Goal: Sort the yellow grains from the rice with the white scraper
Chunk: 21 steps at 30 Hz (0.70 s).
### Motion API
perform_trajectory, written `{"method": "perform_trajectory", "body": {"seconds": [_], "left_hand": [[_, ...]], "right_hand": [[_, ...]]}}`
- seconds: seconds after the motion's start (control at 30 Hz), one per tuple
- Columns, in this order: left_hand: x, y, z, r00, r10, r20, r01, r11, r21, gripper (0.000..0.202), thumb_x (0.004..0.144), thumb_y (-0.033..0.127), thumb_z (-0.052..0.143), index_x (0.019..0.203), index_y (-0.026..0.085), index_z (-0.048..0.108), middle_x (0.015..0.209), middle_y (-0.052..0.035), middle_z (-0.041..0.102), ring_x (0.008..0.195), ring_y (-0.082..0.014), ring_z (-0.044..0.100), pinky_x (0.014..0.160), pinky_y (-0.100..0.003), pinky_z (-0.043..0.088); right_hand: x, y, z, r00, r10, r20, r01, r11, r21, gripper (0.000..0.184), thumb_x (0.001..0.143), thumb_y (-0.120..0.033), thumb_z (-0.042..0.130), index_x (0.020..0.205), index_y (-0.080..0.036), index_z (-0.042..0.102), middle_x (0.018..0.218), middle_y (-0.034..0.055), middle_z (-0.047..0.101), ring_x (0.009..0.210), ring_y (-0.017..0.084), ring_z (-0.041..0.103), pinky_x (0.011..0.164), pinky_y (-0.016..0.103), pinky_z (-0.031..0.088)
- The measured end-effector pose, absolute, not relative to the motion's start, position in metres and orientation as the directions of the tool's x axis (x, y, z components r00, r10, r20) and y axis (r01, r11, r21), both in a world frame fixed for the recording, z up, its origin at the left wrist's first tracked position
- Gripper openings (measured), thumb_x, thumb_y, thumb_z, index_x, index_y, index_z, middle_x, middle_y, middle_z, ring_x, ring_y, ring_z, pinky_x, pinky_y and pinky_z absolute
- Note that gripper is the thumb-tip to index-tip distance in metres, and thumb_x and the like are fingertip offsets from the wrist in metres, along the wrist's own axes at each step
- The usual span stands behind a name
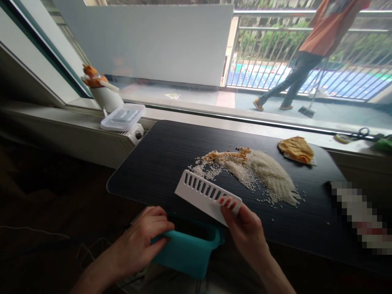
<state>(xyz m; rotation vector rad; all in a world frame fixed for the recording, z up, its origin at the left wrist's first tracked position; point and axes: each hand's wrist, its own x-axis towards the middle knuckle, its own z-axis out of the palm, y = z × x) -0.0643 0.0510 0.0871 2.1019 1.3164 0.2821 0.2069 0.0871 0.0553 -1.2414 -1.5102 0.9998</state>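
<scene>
My left hand (147,234) grips the rim of a teal plastic container (186,251), held against the table's front edge. In my right hand (245,228) is a flat white plastic piece with a row of slots (199,196), pinched at its right end and tilted above the dark table (147,163). Just beyond the slotted piece lies a spread of white rice (272,175). Yellow beans or similar round grains (226,156) are gathered along the rice's far left side. Most of the container's inside is in shadow.
A folded yellow-brown cloth (296,150) lies at the table's far right. On the left ledge are a clear plastic box (124,117) and a white pot (105,98). Scissors (361,132) rest on the right sill. Outside the window, a person (309,61) holds a long-handled dustpan or broom.
</scene>
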Motion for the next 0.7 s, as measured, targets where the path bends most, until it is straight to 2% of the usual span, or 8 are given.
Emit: {"method": "perform_trajectory", "body": {"seconds": [0.2, 0.4, 0.53, 0.7], "left_hand": [[-0.060, 0.052, 0.089, 0.484, 0.859, -0.168, 0.738, -0.298, 0.606, 0.023, 0.082, 0.004, 0.048, 0.087, 0.020, 0.063, 0.089, -0.0020, 0.061, 0.096, -0.0207, 0.050, 0.086, -0.031, 0.040], [-0.060, 0.052, 0.085, 0.500, 0.855, -0.134, 0.722, -0.327, 0.609, 0.026, 0.080, 0.002, 0.047, 0.090, 0.021, 0.062, 0.090, -0.0015, 0.060, 0.098, -0.0205, 0.049, 0.087, -0.032, 0.039], [-0.060, 0.052, 0.085, 0.497, 0.854, -0.154, 0.727, -0.313, 0.611, 0.027, 0.079, 0.001, 0.047, 0.089, 0.021, 0.062, 0.091, -0.0015, 0.060, 0.098, -0.0201, 0.050, 0.086, -0.031, 0.040], [-0.059, 0.052, 0.084, 0.493, 0.857, -0.148, 0.726, -0.312, 0.613, 0.029, 0.079, 0.002, 0.048, 0.094, 0.022, 0.063, 0.094, -0.0019, 0.061, 0.101, -0.0208, 0.049, 0.090, -0.032, 0.040]], "right_hand": [[0.210, 0.104, 0.053, 0.269, 0.953, 0.137, 0.270, 0.062, -0.961, 0.031, 0.080, -0.046, 0.066, 0.092, -0.017, 0.073, 0.089, 0.0085, 0.077, 0.081, 0.023, 0.072, 0.070, 0.029, 0.057], [0.251, 0.116, 0.057, 0.492, 0.849, 0.192, 0.404, -0.028, -0.914, 0.039, 0.074, -0.051, 0.070, 0.090, -0.016, 0.073, 0.078, 0.0081, 0.075, 0.070, 0.023, 0.070, 0.063, 0.030, 0.055], [0.264, 0.122, 0.065, 0.505, 0.819, 0.275, 0.488, -0.008, -0.873, 0.037, 0.074, -0.048, 0.069, 0.089, -0.016, 0.073, 0.078, 0.0088, 0.075, 0.070, 0.023, 0.071, 0.063, 0.030, 0.055], [0.251, 0.134, 0.071, 0.368, 0.868, 0.334, 0.527, 0.101, -0.844, 0.029, 0.079, -0.043, 0.064, 0.088, -0.017, 0.073, 0.080, 0.0067, 0.075, 0.068, 0.020, 0.070, 0.062, 0.027, 0.055]]}}
